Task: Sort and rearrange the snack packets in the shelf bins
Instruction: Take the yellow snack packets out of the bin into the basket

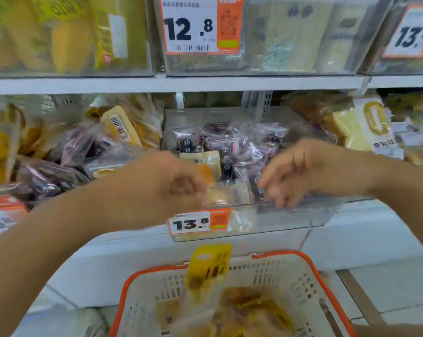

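Observation:
The middle clear bin [290, 215] holds many dark purple snack packets [226, 144] with a few yellow packets mixed in. My left hand [166, 181] is over the bin's front left, blurred. Its fingers are curled on the edge of a yellow packet [206, 166]. A pale packet [229, 193] lies just in front of it. My right hand [300, 171] reaches in from the right, with its fingertips pointing down and pinching a dark purple packet [260, 190] at the bin's front edge.
The bin to the left [47, 171] mixes purple and yellow packets. The right bin holds cream and yellow packets [366, 125]. A white basket with an orange rim [123, 290] sits below and holds yellow packets. Price tags hang on the bin fronts, and more bins stand on the shelf above.

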Motion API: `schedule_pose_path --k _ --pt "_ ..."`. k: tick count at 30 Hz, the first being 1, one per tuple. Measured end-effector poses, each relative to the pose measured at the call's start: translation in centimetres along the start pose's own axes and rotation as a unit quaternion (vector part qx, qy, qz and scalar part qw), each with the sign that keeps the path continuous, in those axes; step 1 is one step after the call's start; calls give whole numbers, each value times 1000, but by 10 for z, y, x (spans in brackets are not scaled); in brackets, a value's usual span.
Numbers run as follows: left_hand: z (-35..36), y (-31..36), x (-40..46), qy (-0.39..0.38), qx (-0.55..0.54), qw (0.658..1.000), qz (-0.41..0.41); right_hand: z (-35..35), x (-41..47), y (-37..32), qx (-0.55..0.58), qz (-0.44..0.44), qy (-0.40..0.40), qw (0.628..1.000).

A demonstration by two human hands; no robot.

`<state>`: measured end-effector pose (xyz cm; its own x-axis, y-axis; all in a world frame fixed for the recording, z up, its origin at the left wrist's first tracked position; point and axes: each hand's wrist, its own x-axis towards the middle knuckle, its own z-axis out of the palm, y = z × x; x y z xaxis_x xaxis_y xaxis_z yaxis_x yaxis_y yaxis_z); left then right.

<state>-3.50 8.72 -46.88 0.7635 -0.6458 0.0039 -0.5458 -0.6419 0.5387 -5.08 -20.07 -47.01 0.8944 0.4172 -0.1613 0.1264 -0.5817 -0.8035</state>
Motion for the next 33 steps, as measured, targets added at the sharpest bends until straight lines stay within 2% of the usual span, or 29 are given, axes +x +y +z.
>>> schedule_pose_path --k 1,2,3,5,7,9,12,14,17,20,22,23,25,27,28,29,31,32,33 --pt "1 -8 8 82 49 995 21 -2 12 2 24 -9 70 997" --pt "1 -12 15 131 107 985 34 -1 28 6 -1 -9 122 992" --pt "3 -11 20 131 174 975 30 5 41 7 -71 -3 137 988" --pt "13 -21 34 68 293 954 8 19 67 21 -246 22 91 965" --pt "21 -24 42 16 342 939 -4 28 84 35 -315 20 66 947" --pt "23 -24 46 20 367 930 -1 30 90 43 -304 -2 53 951" --pt "25 -25 51 53 414 908 21 22 83 39 -201 4 29 979" --pt "24 -29 55 65 365 929 23 7 68 24 -166 -6 64 984" --pt "12 -25 52 94 160 982 39 -14 35 -7 -121 -46 118 985" --pt "-9 -6 34 200 -56 973 98 -25 1 -36 -85 -99 189 973" --pt "-24 9 17 205 -190 953 114 -24 -17 -47 -35 -127 203 970" --pt "-29 11 9 176 -212 955 112 -19 -22 -48 -17 -125 183 975" --pt "-26 5 -4 69 -168 981 67 -2 -25 -39 -19 -77 86 993" --pt "-11 -5 -9 -47 -61 997 28 20 -18 -24 -69 -7 -40 997" --pt "-3 -13 -9 -61 -10 998 17 27 -12 -18 -100 15 -66 993" --pt "2 -20 -6 -38 25 999 10 30 -3 -14 -122 18 -55 991" --pt "2 -30 -2 56 82 995 3 30 21 -16 -162 -27 43 986" --pt "0 -31 -1 98 120 988 8 29 38 -21 -204 -56 87 973" --pt "-1 -35 1 124 160 979 12 29 57 -27 -258 -72 98 958"
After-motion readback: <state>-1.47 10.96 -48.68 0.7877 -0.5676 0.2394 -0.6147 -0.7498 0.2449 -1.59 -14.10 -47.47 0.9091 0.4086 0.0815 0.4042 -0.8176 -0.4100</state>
